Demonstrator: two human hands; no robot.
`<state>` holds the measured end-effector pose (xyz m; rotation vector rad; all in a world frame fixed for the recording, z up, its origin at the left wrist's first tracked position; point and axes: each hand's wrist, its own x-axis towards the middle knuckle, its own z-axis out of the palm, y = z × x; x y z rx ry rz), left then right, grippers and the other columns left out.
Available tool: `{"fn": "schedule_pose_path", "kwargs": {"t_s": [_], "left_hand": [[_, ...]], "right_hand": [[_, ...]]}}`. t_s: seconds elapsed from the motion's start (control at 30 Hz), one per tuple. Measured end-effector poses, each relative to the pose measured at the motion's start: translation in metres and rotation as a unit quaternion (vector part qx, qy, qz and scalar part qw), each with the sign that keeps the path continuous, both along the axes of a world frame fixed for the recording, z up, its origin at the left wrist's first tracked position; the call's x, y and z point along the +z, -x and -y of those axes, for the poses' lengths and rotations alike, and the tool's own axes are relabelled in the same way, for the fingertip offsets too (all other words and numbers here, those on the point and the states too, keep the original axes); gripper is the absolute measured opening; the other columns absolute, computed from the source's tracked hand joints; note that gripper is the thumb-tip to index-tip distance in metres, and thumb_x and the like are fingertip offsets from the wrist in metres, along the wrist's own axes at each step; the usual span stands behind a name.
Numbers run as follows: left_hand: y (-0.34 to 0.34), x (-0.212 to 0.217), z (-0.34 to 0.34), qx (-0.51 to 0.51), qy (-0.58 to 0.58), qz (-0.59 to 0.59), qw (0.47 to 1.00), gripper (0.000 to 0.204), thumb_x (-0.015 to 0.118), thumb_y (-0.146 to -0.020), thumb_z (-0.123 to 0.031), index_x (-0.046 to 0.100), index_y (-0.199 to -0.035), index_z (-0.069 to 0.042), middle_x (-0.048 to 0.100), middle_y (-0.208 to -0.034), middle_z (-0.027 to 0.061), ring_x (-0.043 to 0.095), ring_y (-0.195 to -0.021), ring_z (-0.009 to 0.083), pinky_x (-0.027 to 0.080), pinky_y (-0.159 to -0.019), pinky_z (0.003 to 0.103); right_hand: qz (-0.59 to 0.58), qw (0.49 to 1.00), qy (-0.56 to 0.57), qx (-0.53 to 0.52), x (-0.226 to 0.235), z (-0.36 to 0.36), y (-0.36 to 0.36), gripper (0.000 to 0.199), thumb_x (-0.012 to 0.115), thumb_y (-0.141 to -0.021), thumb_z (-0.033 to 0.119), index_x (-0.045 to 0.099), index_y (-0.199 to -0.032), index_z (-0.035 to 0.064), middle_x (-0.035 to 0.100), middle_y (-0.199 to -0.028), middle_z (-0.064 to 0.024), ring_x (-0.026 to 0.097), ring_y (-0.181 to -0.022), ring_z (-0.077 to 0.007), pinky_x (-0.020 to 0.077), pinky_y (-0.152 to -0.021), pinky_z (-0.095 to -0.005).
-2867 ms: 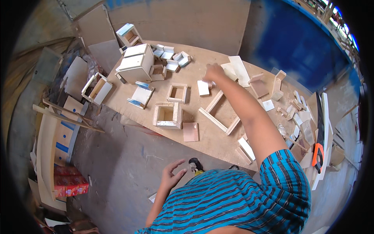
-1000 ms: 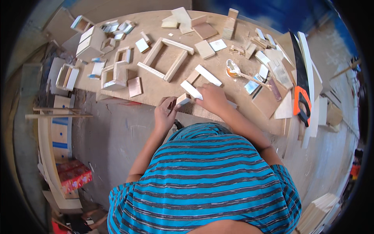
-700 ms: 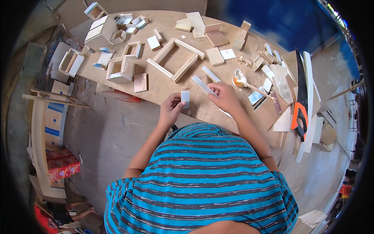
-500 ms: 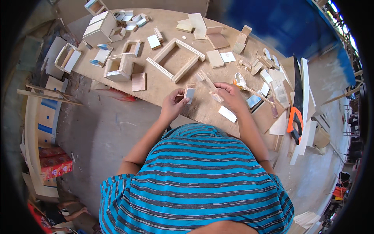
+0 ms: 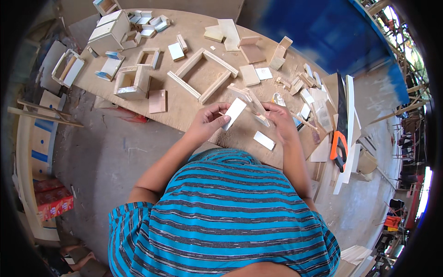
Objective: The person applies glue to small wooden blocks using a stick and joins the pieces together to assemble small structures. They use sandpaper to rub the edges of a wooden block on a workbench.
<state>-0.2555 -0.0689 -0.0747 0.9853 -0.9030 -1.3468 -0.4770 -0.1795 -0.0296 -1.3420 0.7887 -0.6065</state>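
Between the thumb and fingers of my left hand [image 5: 210, 121] is a small rectangular wood block [image 5: 235, 112], its white face turned up. My right hand [image 5: 280, 119] grips a small wooden frame piece [image 5: 254, 102] made of joined strips, tilted above the table. The two pieces are close together; whether they touch I cannot tell. A loose white block [image 5: 264, 140] lies on the table just below my right hand. Beyond both hands rests a square wooden frame [image 5: 203, 76].
Small box-like wooden pieces [image 5: 132, 83] and a larger box [image 5: 109, 33] stand on the left of the workbench [image 5: 184, 111]. Scraps and offcuts [image 5: 251, 50] cover the far and right parts. An orange-handled saw [image 5: 339, 147] lies at the right edge beside long white strips.
My left hand has turned its block so the white face shows, and brought it nearer the frame piece. My right hand has turned the frame piece. The whole view has shifted slightly.
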Motion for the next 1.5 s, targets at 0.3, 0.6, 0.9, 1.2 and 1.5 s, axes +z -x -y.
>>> {"fn": "schedule_pose_path", "kwargs": {"t_s": [0.3, 0.6, 0.9, 1.2, 1.5], "left_hand": [[-0.007, 0.015, -0.001, 0.017, 0.063, 0.077, 0.995, 0.031, 0.062, -0.088, -0.012, 0.056, -0.116, 0.000, 0.059, -0.093, 0.0023, 0.057, -0.081, 0.0082, 0.048, -0.070, 0.024], [-0.002, -0.012, -0.003, 0.012, 0.093, 0.027, 0.995, 0.031, 0.061, -0.086, -0.003, 0.050, -0.115, -0.001, 0.058, -0.099, 0.0020, 0.056, -0.092, 0.0094, 0.046, -0.081, 0.025], [-0.002, -0.060, -0.001, 0.004, 0.066, 0.031, 0.997, 0.031, 0.055, -0.082, 0.006, 0.047, -0.112, 0.000, 0.054, -0.108, 0.0051, 0.051, -0.106, 0.0119, 0.039, -0.092, 0.026], [-0.005, -0.071, -0.001, -0.032, 0.047, 0.007, 0.998, 0.041, 0.051, -0.082, 0.004, 0.045, -0.123, 0.001, 0.054, -0.112, 0.0049, 0.049, -0.108, 0.0131, 0.038, -0.093, 0.026], [0.002, -0.026, -0.001, 0.000, -0.034, 0.057, 0.998, 0.031, 0.045, -0.093, -0.022, 0.058, -0.108, 0.002, 0.060, -0.097, 0.0034, 0.051, -0.092, 0.0108, 0.040, -0.084, 0.026]], "right_hand": [[-0.127, 0.947, 0.293, 0.043, 0.038, -0.002, 0.002, 0.036, 0.064, -0.070, 0.005, 0.067, -0.105, 0.0012, 0.063, -0.087, -0.0077, 0.057, -0.082, -0.0146, 0.0454, -0.075, -0.0263], [-0.167, 0.897, 0.409, 0.035, 0.044, -0.021, -0.007, 0.034, 0.066, -0.067, 0.005, 0.068, -0.101, 0.0016, 0.063, -0.087, -0.0113, 0.060, -0.082, -0.0223, 0.0462, -0.075, -0.0299], [-0.198, 0.851, 0.480, 0.076, 0.011, -0.022, -0.010, 0.034, 0.067, -0.066, 0.006, 0.068, -0.099, 0.0031, 0.063, -0.086, -0.0091, 0.058, -0.080, -0.0252, 0.0451, -0.074, -0.0333], [-0.227, 0.825, 0.509, 0.097, 0.003, -0.023, -0.013, 0.034, 0.068, -0.067, 0.012, 0.068, -0.100, 0.0064, 0.061, -0.088, -0.0079, 0.056, -0.083, -0.0266, 0.0435, -0.077, -0.0362], [-0.224, 0.800, 0.550, 0.086, 0.004, -0.031, -0.022, 0.035, 0.071, -0.065, 0.013, 0.068, -0.100, 0.0088, 0.060, -0.087, -0.0051, 0.054, -0.084, -0.0254, 0.0426, -0.078, -0.0375]]}}
